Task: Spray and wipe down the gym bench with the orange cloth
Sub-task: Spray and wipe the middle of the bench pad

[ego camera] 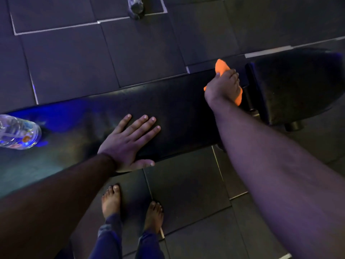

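Two bare hands reach over a long black padded gym-bench worktop (177,109) that runs across the head view from lower left to upper right. The left hand (128,143) lies flat on the pad near its near edge, palm down, fingers spread wide and holding nothing, the thumb along the edge. The right hand (223,86) is stretched out to the far right end of the long pad, its fingers curled down over a bright orange cloth (221,67) and pressing it onto the padding; one crumpled end of the cloth sticks out beyond the fingertips and another bit shows beside the wrist. Just beyond that hand is the gap to a second, wider black pad (298,85) of the same bench, with a metal support visible in the gap. At the left edge of the view a clear plastic bottle (18,131) rests on the pad, well apart from both hands, in a patch of blue light. Below the bench, two bare feet (112,200) stand on dark rubber floor tiles (65,58), with blue trouser legs above them.
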Demonstrator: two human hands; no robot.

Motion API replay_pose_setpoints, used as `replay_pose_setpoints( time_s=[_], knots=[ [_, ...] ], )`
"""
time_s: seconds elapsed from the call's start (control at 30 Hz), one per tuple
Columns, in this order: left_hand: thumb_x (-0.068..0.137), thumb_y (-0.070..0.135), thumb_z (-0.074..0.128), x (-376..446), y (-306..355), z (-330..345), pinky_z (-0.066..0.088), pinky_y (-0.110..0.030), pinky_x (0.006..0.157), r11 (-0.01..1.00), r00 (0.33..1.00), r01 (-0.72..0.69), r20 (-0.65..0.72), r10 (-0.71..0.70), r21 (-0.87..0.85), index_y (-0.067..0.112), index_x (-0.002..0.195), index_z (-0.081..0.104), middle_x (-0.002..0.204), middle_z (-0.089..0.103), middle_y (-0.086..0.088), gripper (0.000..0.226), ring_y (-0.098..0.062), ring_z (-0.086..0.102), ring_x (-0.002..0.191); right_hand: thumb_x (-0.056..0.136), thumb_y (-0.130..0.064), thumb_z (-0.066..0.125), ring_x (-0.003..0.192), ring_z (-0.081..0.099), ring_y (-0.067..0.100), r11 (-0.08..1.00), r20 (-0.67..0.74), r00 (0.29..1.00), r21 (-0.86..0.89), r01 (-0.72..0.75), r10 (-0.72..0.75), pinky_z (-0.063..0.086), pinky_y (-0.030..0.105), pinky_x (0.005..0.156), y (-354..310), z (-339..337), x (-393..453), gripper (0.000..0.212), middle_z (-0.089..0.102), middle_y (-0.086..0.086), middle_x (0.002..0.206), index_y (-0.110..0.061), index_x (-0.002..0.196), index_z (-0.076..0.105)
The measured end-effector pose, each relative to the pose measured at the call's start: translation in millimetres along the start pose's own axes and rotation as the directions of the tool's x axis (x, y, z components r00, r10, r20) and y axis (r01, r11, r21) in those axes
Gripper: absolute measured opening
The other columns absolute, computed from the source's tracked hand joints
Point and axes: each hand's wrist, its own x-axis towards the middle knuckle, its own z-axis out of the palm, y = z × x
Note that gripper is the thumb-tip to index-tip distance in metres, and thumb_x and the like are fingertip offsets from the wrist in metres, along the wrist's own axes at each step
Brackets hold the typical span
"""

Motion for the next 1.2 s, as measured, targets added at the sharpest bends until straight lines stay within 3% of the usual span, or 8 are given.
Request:
replay_pose_setpoints(
  time_s=[0.13,0.2,0.43,0.63,0.73,0.9,1.1,1.2],
  knots=[
    [0.093,0.095,0.029,-0.8,1.0,0.5,0.006,-0.063,0.134,1.000,1.000,-0.005,-0.004,0.005,-0.001,0.024,0.175,0.009,0.183,0.008,-0.007,0.110,-0.028,0.010,0.168,0.112,-0.033,0.041,0.162,0.019,0.034,0.929,0.006,0.932,-0.081,0.362,-0.362,0.018,0.049,0.131,51.4,-3.5,-65.0,0.062,0.024,0.015,0.174,-0.006,0.166,0.027],
    [0.093,0.095,0.029,-0.5,1.8,-1.1,0.007,-0.064,0.133,1.000,1.000,-0.005,-0.012,0.005,-0.002,0.024,0.175,0.008,0.182,0.011,-0.009,0.110,-0.030,0.013,0.167,0.111,-0.032,0.043,0.163,0.020,0.033,0.893,0.040,0.900,-0.113,0.436,-0.435,0.020,0.051,0.131,86.6,-6.8,-93.6,0.062,0.028,0.015,0.173,-0.005,0.165,0.028],
    [0.093,0.094,0.031,-0.3,1.0,3.5,0.006,-0.064,0.133,1.000,1.000,-0.006,-0.026,0.006,0.012,0.022,0.175,0.013,0.182,0.013,-0.010,0.111,-0.031,0.013,0.167,0.113,-0.032,0.035,0.163,0.016,0.034,0.972,0.028,0.977,-0.105,0.211,-0.209,0.015,0.048,0.131,-14.9,6.2,-4.5,0.061,0.021,0.016,0.175,-0.003,0.165,0.025],
    [0.093,0.094,0.031,-1.2,3.1,-0.8,0.003,-0.061,0.134,1.000,1.000,0.010,-0.020,-0.010,0.006,0.024,0.175,0.011,0.181,0.009,-0.008,0.110,-0.025,0.003,0.166,0.109,-0.028,0.047,0.162,0.023,0.032,0.829,0.070,0.832,-0.073,0.554,-0.550,0.016,0.049,0.131,7.7,14.9,-102.5,0.061,0.031,0.016,0.172,-0.004,0.163,0.034],
    [0.093,0.094,0.032,-0.7,6.4,-3.8,0.005,-0.063,0.133,1.000,1.000,0.012,0.005,-0.012,0.012,0.025,0.175,0.010,0.181,0.006,-0.008,0.110,-0.025,0.002,0.166,0.109,-0.029,0.046,0.163,0.021,0.029,0.838,0.087,0.841,-0.078,0.540,-0.534,0.016,0.049,0.132,43.1,5.8,-121.6,0.061,0.030,0.013,0.173,-0.006,0.164,0.032],
    [0.093,0.095,0.030,0.8,4.8,2.9,-0.001,-0.062,0.133,1.000,1.000,0.012,-0.026,-0.011,0.017,0.025,0.175,0.012,0.181,0.006,-0.007,0.110,-0.027,0.003,0.167,0.110,-0.034,0.040,0.164,0.014,0.030,0.904,0.056,0.909,-0.093,0.417,-0.413,0.013,0.051,0.131,-32.4,21.5,-76.7,0.062,0.021,0.007,0.177,-0.013,0.167,0.027],
    [0.097,0.091,0.026,0.3,7.0,-6.8,0.006,-0.063,0.134,1.000,1.000,0.011,0.015,-0.011,0.001,0.024,0.175,0.012,0.182,0.013,-0.009,0.104,-0.030,0.012,0.168,0.107,-0.037,0.042,0.162,0.025,0.028,0.691,0.127,0.697,-0.092,0.717,-0.706,0.019,0.051,0.130,-22.8,28.0,-134.3,0.062,0.031,0.003,0.174,-0.017,0.165,0.033],
    [0.100,0.085,0.027,1.9,6.1,-21.4,-0.004,-0.059,0.134,0.999,0.998,0.003,0.067,0.001,-0.050,0.023,0.174,0.016,0.181,0.010,-0.010,0.097,-0.030,0.010,0.168,0.105,-0.034,0.046,0.161,0.028,0.029,0.712,0.125,0.724,-0.133,0.690,-0.678,0.024,0.053,0.128,23.9,11.4,-127.1,0.061,0.034,0.003,0.172,-0.017,0.164,0.038]
  ],
)
